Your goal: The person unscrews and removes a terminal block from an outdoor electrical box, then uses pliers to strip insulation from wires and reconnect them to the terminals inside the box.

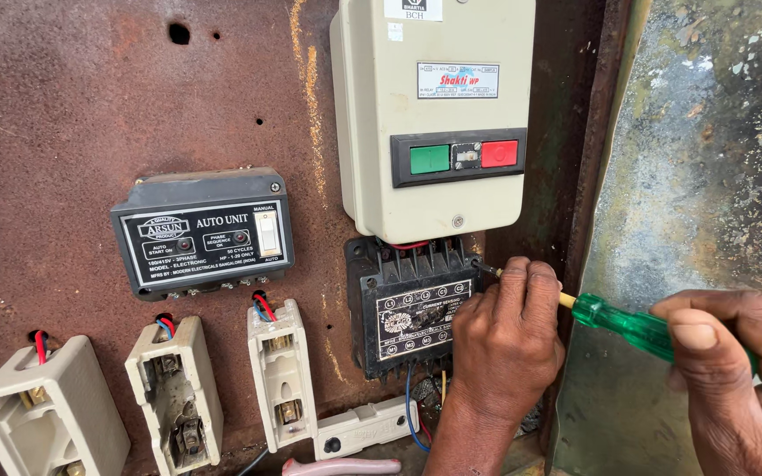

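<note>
Screwdriver (623, 324) gripped by right hand (734, 379), tip at black relay (412, 308); left hand (504, 339) closed around shaft, covering relay's right side; fuse holders (280, 375) left.

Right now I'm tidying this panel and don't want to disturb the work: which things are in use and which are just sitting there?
In use:
green-handled screwdriver
right hand
left hand
black terminal unit

Just sitting there:
cream starter box
black auto unit
three open white fuse holders
loose white fuse piece
</note>
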